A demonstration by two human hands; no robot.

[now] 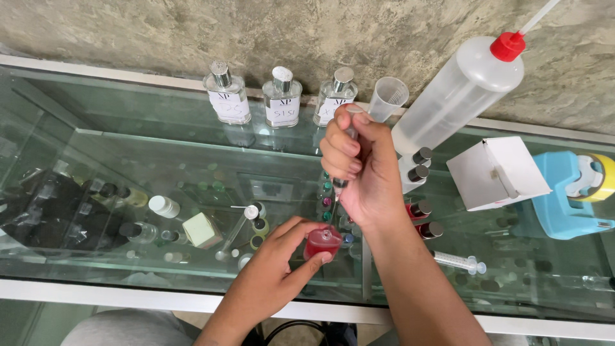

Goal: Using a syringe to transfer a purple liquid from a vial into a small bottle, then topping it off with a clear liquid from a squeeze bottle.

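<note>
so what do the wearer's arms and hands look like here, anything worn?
Both bare: the left hand and right hand show no gloves, rings or watch. Both forearms are uncovered to the frame edge, with no sleeves visible. The fingers carry short nails with no visible polish.

syringe (351, 138) mostly hidden by right hand (359, 173)

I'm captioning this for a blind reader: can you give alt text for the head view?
On a glass counter, the left hand steadies a small red bottle while the right hand holds a syringe upright over it. Three clear bottles line the wall.
</note>
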